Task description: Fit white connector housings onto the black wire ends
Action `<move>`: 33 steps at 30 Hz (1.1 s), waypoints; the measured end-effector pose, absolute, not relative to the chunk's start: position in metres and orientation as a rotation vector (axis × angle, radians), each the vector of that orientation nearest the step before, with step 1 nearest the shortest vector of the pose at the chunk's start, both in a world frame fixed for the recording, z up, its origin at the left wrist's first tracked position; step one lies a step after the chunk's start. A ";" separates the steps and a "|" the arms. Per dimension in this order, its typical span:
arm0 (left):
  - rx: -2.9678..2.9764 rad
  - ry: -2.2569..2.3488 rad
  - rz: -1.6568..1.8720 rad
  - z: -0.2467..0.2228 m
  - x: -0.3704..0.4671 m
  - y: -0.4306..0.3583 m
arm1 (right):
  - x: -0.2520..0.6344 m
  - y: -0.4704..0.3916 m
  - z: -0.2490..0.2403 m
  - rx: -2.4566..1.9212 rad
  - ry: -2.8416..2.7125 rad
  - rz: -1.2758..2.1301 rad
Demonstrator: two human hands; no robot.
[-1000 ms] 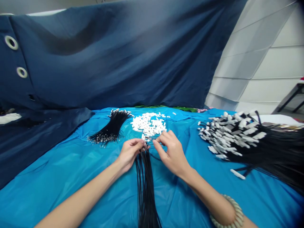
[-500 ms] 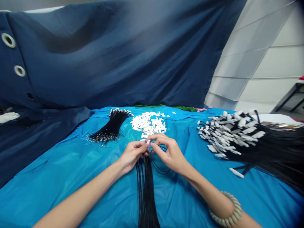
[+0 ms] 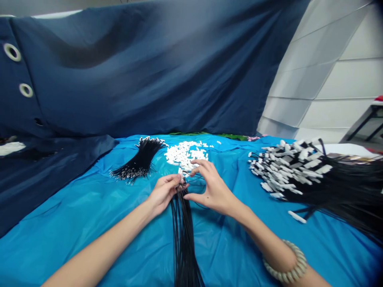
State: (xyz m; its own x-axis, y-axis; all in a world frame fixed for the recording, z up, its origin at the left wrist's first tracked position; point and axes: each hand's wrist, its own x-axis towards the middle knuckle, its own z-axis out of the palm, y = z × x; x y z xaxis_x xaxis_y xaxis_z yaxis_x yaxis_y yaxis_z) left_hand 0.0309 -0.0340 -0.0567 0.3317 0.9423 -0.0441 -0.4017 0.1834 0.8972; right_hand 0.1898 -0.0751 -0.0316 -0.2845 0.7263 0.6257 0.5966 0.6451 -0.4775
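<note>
My left hand [image 3: 165, 192] is closed, pinching a small white connector housing [image 3: 180, 171] between thumb and fingers. Below it a bundle of long black wires [image 3: 184, 243] runs down toward the front edge of the view; the fingers hide its upper ends. To the right, my right hand [image 3: 211, 186] is open, its thumb apart from its curled fingers, close to thin black wires. A heap of loose white connector housings [image 3: 187, 153] lies just beyond both hands.
A short bundle of black wires [image 3: 139, 159] with metal tips lies at left. On the right is a big pile of black wires [image 3: 344, 187] with white connectors [image 3: 281, 167]. Blue sheeting [image 3: 119, 223] covers the surface; a dark blue curtain [image 3: 149, 71] hangs behind.
My right hand has let go at the pinch point and opened, thumb and fingers spreading apart. My left hand has shifted slightly left, still holding the white connector housing.
</note>
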 end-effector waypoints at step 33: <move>0.654 0.621 1.210 -0.046 0.032 -0.034 | 0.176 -0.079 -0.052 -0.771 -2.013 -0.478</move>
